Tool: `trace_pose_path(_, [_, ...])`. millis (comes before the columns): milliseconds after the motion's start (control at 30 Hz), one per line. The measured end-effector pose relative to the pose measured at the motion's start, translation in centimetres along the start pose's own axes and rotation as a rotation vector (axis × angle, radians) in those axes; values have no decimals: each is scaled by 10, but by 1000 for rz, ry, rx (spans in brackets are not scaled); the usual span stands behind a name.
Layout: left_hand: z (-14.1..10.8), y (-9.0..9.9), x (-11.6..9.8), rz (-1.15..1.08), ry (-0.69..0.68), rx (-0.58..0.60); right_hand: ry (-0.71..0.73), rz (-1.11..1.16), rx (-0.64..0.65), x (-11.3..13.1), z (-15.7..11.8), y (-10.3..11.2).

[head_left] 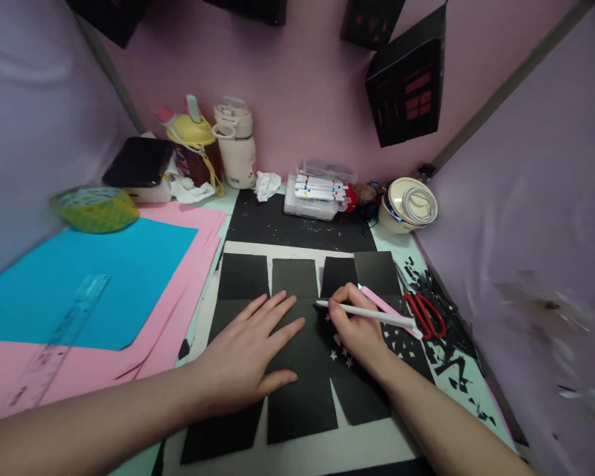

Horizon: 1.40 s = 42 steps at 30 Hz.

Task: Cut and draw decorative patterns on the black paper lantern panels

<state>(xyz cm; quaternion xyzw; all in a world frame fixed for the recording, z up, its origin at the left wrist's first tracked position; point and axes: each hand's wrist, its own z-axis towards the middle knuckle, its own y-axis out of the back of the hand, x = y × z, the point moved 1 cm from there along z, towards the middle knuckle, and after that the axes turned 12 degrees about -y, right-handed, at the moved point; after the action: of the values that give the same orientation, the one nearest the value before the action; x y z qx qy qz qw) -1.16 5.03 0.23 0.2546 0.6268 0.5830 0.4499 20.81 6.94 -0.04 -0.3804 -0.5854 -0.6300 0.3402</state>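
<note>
A sheet of black card (302, 396), cut into flaps along its near and far edges, lies on a white board (208, 330). My left hand (258, 344) rests flat on the card with its fingers spread. My right hand (359, 324) grips a slim white pen (381, 315), its tip at the card just right of my left fingertips. Small star shapes (334, 355) and other cut-outs show in the card under and beside my right hand. Close behind that hand lie a pink craft knife (384, 303) and red-handled scissors (425, 317).
Black paper scraps (459, 363) litter the right side. Blue card (149, 264), pink sheets (178, 291), a clear ruler (64, 330) and a tape roll (96, 208) lie left. Behind stand bottles (238, 152), a marker box (320, 192) and a bowl (404, 211). A black paper house (406, 79) hangs above.
</note>
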Motion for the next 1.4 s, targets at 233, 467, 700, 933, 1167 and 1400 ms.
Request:
trace_pose_path(233, [-1, 0, -1, -17, 6, 12, -41, -31, 59, -4, 1, 0])
trace_pose_path(467, [-1, 1, -3, -28, 15, 16, -45, -62, 59, -1, 1, 0])
trace_pose_path(700, [-1, 1, -3, -22, 19, 40, -28, -85, 103, 5, 1, 0])
trace_pose_path(933, [-1, 1, -2, -29, 12, 27, -45, -80, 83, 2, 1, 1])
trace_pose_path(1167, [0, 0, -2, -27, 12, 23, -43, -73, 69, -1, 1, 0])
trace_pose_path(1400, [-1, 0, -2, -24, 8, 18, -49, -77, 60, -1, 2, 0])
